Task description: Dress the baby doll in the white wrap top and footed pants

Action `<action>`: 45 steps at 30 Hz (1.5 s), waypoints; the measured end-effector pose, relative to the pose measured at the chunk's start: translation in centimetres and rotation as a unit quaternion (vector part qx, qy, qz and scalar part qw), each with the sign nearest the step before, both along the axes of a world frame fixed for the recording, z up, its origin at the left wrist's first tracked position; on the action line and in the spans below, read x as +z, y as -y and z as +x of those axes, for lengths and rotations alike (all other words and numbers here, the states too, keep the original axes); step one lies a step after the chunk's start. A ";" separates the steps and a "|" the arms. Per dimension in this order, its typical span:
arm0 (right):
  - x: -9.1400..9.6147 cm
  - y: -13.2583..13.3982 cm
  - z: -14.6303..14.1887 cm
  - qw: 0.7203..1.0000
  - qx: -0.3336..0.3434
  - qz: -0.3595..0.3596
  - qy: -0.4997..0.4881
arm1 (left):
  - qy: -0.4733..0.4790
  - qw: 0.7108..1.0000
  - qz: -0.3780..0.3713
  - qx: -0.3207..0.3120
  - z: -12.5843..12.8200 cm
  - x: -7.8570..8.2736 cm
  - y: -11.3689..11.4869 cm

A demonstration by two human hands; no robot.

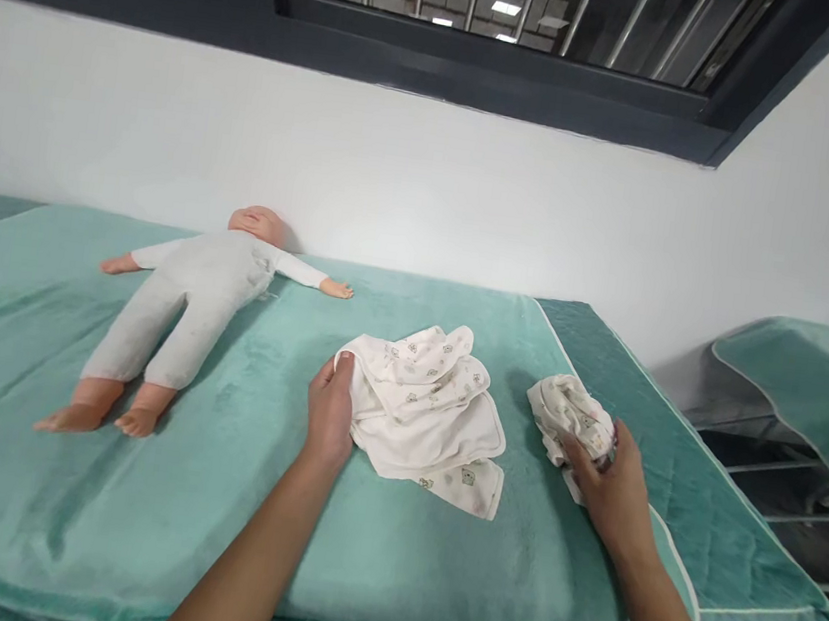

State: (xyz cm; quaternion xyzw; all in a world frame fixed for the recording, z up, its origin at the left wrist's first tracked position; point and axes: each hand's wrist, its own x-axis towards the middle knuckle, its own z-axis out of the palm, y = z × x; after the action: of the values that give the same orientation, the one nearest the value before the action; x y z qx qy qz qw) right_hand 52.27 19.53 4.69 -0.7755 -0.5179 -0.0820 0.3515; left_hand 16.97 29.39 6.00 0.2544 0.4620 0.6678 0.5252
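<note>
From where I'm standing, a person is leaning two bare forearms in over a light green plush blanket (440,596), and each hand is holding some cloth. At the centre of the frame, the left hand (330,416) is pinching the edge of a white printed baby garment (425,408), the thumb lying on top and the fingers curling out of sight beneath it. That garment is spreading out in loose folds to the right of the hand, showing little bear-like motifs, and one corner is pointing toward the lower right. Right of centre, the right hand (614,501) is closing its thumb and fingers around one end of a crumpled printed cloth (561,409) (it is bunching up too tightly for me to tell its shape). The two pieces are staying apart, with bare blanket showing between them. In the left half of the frame, a baby doll (199,274) in a white bodysuit is lying on its back, arms spreading wide, its head resting near the white wall (415,180). A darker green quilted mattress cover (720,529) is showing at the right, and a dark window frame (445,62) is running across the top.
</note>
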 end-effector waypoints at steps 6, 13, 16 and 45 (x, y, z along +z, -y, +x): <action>3.8 -0.8 -7.0 0.985 0.116 0.101 0.084 | -0.149 0.983 0.060 -0.090 -1.8 3.4 -2.2; 11.4 -6.0 -20.1 0.912 0.397 0.034 -0.092 | -0.375 0.869 0.207 -0.247 -2.2 13.7 -1.7; 14.5 -8.3 -22.5 0.905 0.407 0.056 -0.107 | -0.437 0.834 0.225 -0.251 -2.8 16.3 -0.8; 17.3 -11.1 -10.8 0.960 0.263 -0.091 0.002 | -0.820 0.572 0.028 -0.012 -11.2 15.8 -3.1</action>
State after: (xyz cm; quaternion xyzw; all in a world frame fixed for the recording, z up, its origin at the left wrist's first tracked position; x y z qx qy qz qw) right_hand 41.52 30.59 22.02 -0.6402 -0.7100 0.0590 0.2874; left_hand 5.75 32.48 21.85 0.7132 0.6730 0.1799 -0.0777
